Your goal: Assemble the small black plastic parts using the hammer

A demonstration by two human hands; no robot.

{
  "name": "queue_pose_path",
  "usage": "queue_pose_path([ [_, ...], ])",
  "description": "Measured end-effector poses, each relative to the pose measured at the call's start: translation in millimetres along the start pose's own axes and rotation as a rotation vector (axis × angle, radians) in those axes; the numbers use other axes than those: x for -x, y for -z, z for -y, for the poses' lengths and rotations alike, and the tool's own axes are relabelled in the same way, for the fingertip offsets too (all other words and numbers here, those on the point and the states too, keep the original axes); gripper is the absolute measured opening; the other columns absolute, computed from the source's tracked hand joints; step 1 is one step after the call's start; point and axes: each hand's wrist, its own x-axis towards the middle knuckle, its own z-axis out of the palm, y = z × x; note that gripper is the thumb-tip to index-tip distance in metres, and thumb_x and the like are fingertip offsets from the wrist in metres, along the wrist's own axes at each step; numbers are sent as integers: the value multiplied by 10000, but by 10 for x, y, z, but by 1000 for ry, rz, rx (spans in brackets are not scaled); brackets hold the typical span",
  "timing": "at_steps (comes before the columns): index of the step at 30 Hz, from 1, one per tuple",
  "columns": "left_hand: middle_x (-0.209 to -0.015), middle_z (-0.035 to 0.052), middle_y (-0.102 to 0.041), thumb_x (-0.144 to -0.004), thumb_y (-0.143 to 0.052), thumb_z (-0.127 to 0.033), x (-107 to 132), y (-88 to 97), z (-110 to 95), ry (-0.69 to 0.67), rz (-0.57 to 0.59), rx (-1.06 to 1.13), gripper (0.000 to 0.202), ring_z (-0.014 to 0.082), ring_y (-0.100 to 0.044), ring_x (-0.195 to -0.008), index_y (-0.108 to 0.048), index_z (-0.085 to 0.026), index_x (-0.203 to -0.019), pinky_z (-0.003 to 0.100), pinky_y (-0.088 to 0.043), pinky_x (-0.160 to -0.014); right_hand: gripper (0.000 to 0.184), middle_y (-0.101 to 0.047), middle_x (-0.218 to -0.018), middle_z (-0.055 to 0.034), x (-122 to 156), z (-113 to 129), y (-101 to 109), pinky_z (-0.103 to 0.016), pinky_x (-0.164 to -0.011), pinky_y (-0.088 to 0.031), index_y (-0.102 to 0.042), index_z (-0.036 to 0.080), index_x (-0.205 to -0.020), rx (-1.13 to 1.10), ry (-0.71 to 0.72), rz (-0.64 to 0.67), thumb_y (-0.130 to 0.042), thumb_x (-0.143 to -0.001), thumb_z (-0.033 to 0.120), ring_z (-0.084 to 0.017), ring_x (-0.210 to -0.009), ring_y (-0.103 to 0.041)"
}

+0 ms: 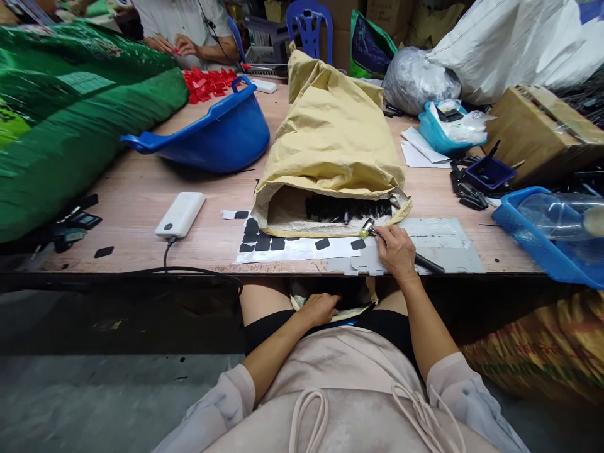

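My right hand [397, 251] rests on the table edge, closed round a small hammer [427, 261] with a black handle and a metal head at the mouth of a tan paper sack [330, 135]. The sack lies on its side, open towards me, with black parts [346, 209] inside. Black rubber pads [258, 238] lie on a white sheet [292, 250] in front of it. My left hand [319, 308] is below the table on my lap, fingers curled on a yellowish bag [352, 313]; what it holds is hidden.
A white power bank [180, 214] with a cable lies at left, behind it a tipped blue basin [221, 129] and a big green sack [70, 119]. Blue baskets [542, 242], a cardboard box [538, 129] and clutter fill the right. Another person [186, 31] handles red parts [207, 83] at the far end.
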Motion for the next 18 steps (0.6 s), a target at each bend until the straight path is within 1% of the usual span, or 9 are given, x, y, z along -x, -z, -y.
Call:
queue_pose_path([
  [2,-1022,74,-793,-910,-664,-246,64,121,-90,-213,-8,22,184,269,-766,-950,-758,-268,-1067,332,-563,-801,286,-665,-981,-82,0,2,1,-356,-829,-434,-754,250,-1183,0,-10,18,-537,-996,257,-247,-914,-526],
  [3,-999,62,-789,-941,-637,-265,98,222,-149,-331,-63,54,158,243,-758,-929,-761,-269,-1038,316,-557,-800,285,-664,-985,-83,0,3,1,-355,-832,-433,-753,248,-1187,1,-13,28,-539,-998,259,-247,-919,-527],
  [5,-931,51,-777,-1006,-566,-331,122,497,-256,-478,-266,129,209,202,-734,-864,-762,-260,-1013,300,-549,-798,285,-665,-992,-83,1,4,3,-354,-835,-432,-751,248,-1193,3,-16,35,-541,-1000,261,-246,-925,-532],
  [6,-904,51,-771,-1016,-553,-357,98,666,-285,-474,-418,164,233,192,-717,-828,-760,-249,-1019,301,-548,-795,286,-666,-993,-81,2,4,3,-354,-836,-434,-751,250,-1195,5,-15,31,-542,-1000,260,-246,-925,-535],
  [9,-875,54,-747,-1011,-520,-343,-142,1234,-224,-192,-921,251,256,181,-666,-762,-745,-222,-1034,310,-542,-760,287,-671,-990,-77,1,-2,5,-359,-832,-442,-748,251,-1193,3,-4,10,-540,-996,253,-245,-919,-538],
  [11,-903,69,-742,-976,-536,-300,-384,1590,-85,66,-1115,280,230,198,-668,-800,-739,-205,-1028,325,-546,-787,281,-674,-981,-76,-1,-8,6,-360,-823,-444,-747,248,-1187,0,4,6,-546,-991,250,-244,-909,-537],
  [12,-889,88,-737,-945,-558,-271,-503,1737,-7,216,-1155,278,206,224,-678,-833,-739,-188,-997,346,-548,-808,278,-676,-976,-75,-3,-10,7,-359,-818,-444,-748,247,-1185,2,6,6,-551,-989,248,-243,-904,-537],
  [15,-875,177,-741,-873,-651,-281,-766,1998,174,565,-1000,292,181,344,-719,-931,-751,-136,-915,436,-555,-842,271,-683,-969,-68,-6,-15,10,-346,-813,-440,-750,249,-1184,16,10,7,-566,-985,245,-237,-900,-542],
  [18,-982,239,-762,-864,-693,-347,-858,2038,235,655,-883,289,269,413,-728,-1046,-768,-115,-978,477,-558,-878,267,-681,-975,-65,-4,-14,11,-337,-816,-434,-750,248,-1184,26,8,10,-572,-985,248,-232,-904,-542],
])
